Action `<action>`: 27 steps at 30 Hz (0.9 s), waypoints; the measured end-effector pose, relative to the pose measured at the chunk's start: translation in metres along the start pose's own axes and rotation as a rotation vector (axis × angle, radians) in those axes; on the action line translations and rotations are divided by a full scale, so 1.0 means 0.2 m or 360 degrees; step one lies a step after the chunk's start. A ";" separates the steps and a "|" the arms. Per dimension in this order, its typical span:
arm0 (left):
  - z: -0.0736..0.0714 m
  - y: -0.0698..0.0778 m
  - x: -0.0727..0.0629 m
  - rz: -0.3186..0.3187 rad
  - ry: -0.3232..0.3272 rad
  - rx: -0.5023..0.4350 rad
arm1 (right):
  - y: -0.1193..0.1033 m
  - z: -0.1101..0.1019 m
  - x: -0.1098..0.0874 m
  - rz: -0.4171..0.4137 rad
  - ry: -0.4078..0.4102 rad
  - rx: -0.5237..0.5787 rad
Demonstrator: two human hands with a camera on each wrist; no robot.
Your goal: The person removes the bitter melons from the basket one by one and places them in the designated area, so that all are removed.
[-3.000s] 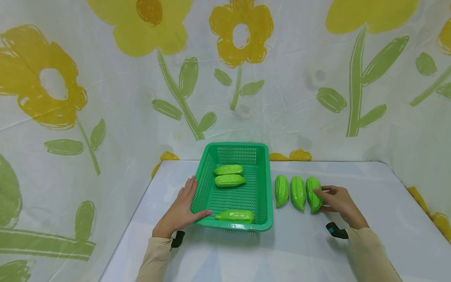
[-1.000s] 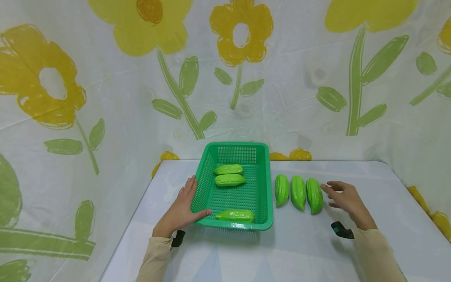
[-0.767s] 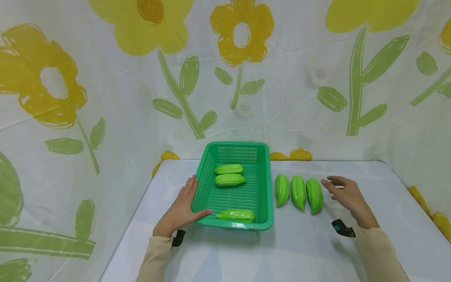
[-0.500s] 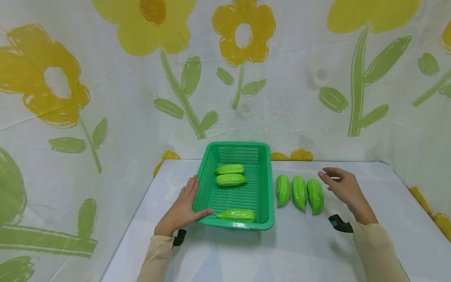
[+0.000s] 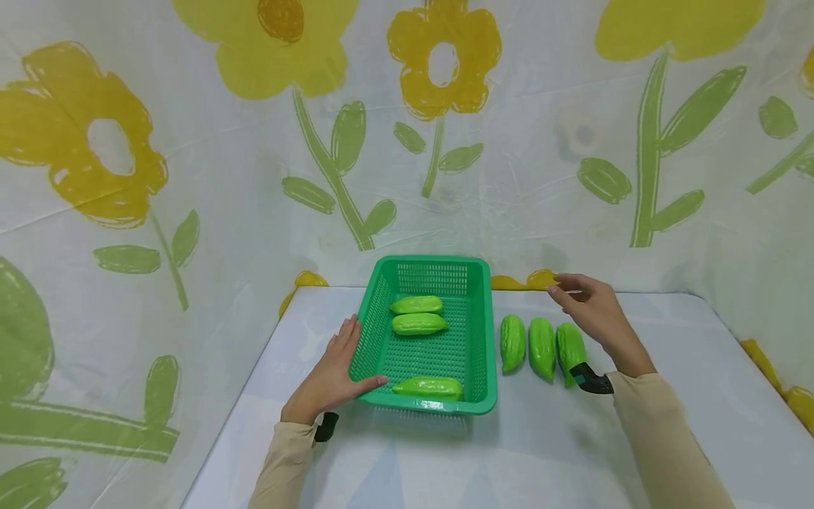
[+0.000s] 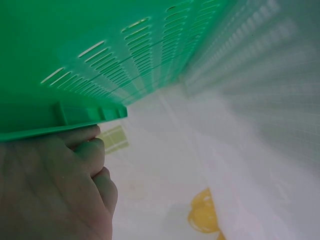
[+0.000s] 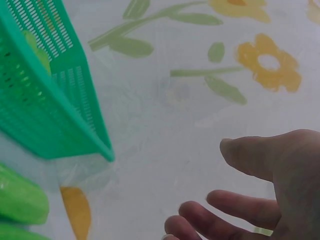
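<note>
A green plastic basket [image 5: 480,408] stands on the table with 3 bright green bitter gourds inside, two at the back and one bitter gourd [image 5: 428,387] along the front wall. At the basket's left front corner my left hand [image 5: 327,378] grips the rim, thumb over the edge and fingers along the outside wall. Right of the basket, 3 more lie side by side: a left gourd [image 5: 512,344], a middle gourd [image 5: 542,348] and a right gourd [image 5: 570,343]. My right hand [image 5: 594,311] hovers beyond the right gourd, holding nothing, fingers loosely bent and apart from the thumb.
The white table [image 5: 521,452] ends at the back against a hanging cloth [image 5: 528,177] with yellow flowers, which also rises at the left and right. My right wrist camera [image 5: 590,378] overlaps the right gourd in the head view.
My right hand has let go of the right gourd, drawn back to the right, then risen away and leftward. The left hand stays at the basket; the gourds lie nearly as before.
</note>
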State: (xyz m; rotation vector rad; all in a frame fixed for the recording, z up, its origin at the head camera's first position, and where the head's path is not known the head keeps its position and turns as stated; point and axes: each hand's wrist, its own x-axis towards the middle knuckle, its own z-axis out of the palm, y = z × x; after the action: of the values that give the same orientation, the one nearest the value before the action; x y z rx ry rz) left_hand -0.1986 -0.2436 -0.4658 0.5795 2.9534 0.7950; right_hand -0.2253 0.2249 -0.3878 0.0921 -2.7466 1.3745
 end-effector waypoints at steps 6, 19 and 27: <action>0.00 -0.01 0.00 -0.0004 0.0001 -0.0006 | -0.11 0.05 0.07 -0.0076 -0.0009 0.0058; 0.01 -0.01 0.00 -0.0009 0.0011 -0.0006 | -0.26 0.22 0.18 -0.0129 -0.0072 0.0193; 0.01 -0.01 0.00 0.0003 0.0005 -0.0012 | -0.29 0.39 0.26 -0.0198 -0.0132 0.0172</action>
State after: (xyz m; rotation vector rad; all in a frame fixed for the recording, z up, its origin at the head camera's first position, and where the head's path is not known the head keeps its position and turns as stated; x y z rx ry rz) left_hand -0.1988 -0.2436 -0.4680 0.5809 2.9519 0.8078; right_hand -0.2743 0.1266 -0.3833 0.3270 -2.6775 1.5165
